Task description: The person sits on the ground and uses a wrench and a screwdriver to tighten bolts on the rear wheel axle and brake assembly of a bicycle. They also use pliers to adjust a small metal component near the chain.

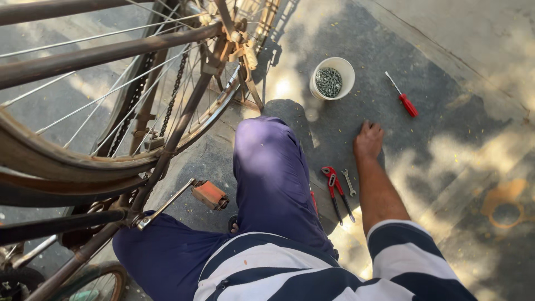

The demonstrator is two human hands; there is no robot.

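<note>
head cam, looking down at the ground beside a bike. my right hand [368, 140] is stretched forward and down onto the dark pavement [434, 120], knuckles up, fingers curled under. can't tell whether the grip is spread or pinching something; fingertips are hidden under the hand. nothing visible in it. left hand is out of view.

nearest things to that hand:
- pliers [334, 189], red handles, lying flat just behind the hand, near my forearm. long axis runs roughly near-to-far; the red end sits at the far end, toward the hand, the dark legs trail back toward me and are slightly parted.
- spanner [349, 182], small, bare metal, just right of the pliers and about parallel to them, open end pointing away from me. close beside the pliers; can't tell if they touch.
- screwdriver [403, 96], red handle, ahead and right of the hand, apart from it. long axis diagonal: handle at the near-right end, shaft pointing up-left, away from me.
- tub [332, 77], white, round, upright, ahead and left of the hand, holding small grey metal bits. too small to tell what kind.

left side of view: bike wheel [111, 111] with spokes and chain [173, 95], rusty frame, orange pedal [209, 194] on its crank just beside my knee [267, 150] in purple trousers. striped shirt at the bottom edge.
</note>
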